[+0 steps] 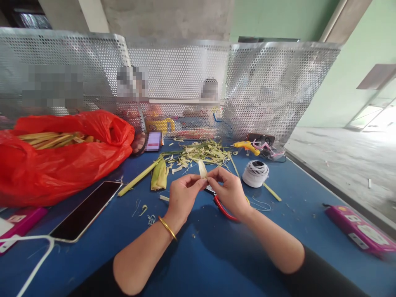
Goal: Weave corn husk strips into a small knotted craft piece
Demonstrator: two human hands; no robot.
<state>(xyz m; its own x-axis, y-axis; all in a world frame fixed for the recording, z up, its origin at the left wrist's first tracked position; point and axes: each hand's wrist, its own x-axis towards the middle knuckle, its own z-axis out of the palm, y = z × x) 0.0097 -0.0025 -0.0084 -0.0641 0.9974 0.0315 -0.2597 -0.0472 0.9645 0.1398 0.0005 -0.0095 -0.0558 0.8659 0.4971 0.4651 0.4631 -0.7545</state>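
Over the middle of the blue desk (198, 268), well in from its right edge, both hands meet on one small piece: a pale strip (202, 168), looks like plant husk. Colour is cream to light yellow, paler than most of the green scraps (204, 152) behind it. Visible part is flat, narrow and short, standing up from the fingertips with a slight lean to the left, wider toward the free top end and tapering down into the grip. Lower end is covered by the fingers; can't really tell whether it's folded, twisted or plain there. Left hand (182, 192) pinches it between thumb and fingertips from the left side, gold bangle (167, 228) on that wrist. Right hand (229, 189) does the same from the right, thumb and index pressed together at the strip's base, the two hands' fingertips practically touching. Red-handled tool (223, 210) lies on the desk under the right hand, partly hidden. White thread spool (255, 175) sits just right of that hand, toward the desk's right edge. Left of the left hand: a thick green stalk piece (159, 175) and a long thin stem (136, 181) lying at a slant. Scrap heap is toward the desk's far edge, by the mesh screen (182, 74).
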